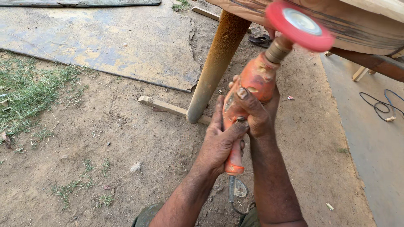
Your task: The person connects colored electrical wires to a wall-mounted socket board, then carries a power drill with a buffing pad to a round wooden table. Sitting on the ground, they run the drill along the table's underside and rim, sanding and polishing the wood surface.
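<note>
An orange, dust-coated power tool [246,105] tipped with a red disc [299,24] is gripped tightly by the left hand [219,143] and right hand [256,111], pointed up-right against the wooden slab [362,25].

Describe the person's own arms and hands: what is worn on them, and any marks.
Both forearms are bare, with no sleeves in view. The left hand and right hand wear no gloves, rings or watch. A fine coat of dust lies on the fingers and knuckles. The fingernails are short and dusty.

Grass patch [25,90], black cable [383,103], sandal [259,40] on dirt
</note>
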